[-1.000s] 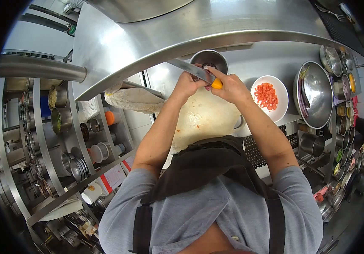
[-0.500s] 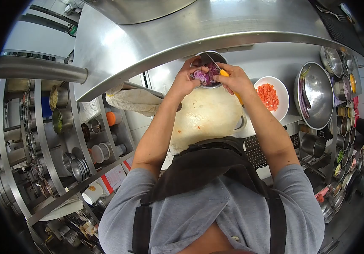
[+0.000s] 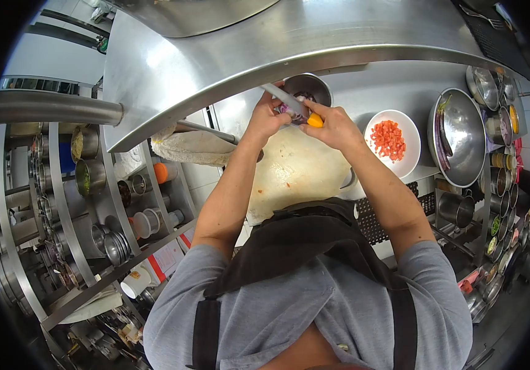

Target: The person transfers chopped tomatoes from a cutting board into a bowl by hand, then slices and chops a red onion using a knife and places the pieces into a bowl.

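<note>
My right hand point(image 3: 332, 126) is closed round the yellow handle point(image 3: 315, 120) of a knife, whose wide blade point(image 3: 284, 98) points up and left. Beside the blade, my left hand point(image 3: 267, 117) has its fingers curled around pieces of purple onion point(image 3: 286, 110), partly hidden by the blade. Both hands are at the near edge of a steel bowl point(image 3: 317, 89) with more onion inside. Below them lies a pale, wet cutting board point(image 3: 295, 163) with a few red bits on it.
A white bowl point(image 3: 413, 145) of diced tomato stands right of the board, and past it a large steel bowl point(image 3: 471, 139) with long dark purple vegetables. A steel shelf edge point(image 3: 314, 54) crosses above the hands. A whitish cloth point(image 3: 191, 147) hangs at left.
The knife has swung so its blade shows broad side up, further left across the onion. My right hand has moved a little down and left. Less onion shows by my left hand.
</note>
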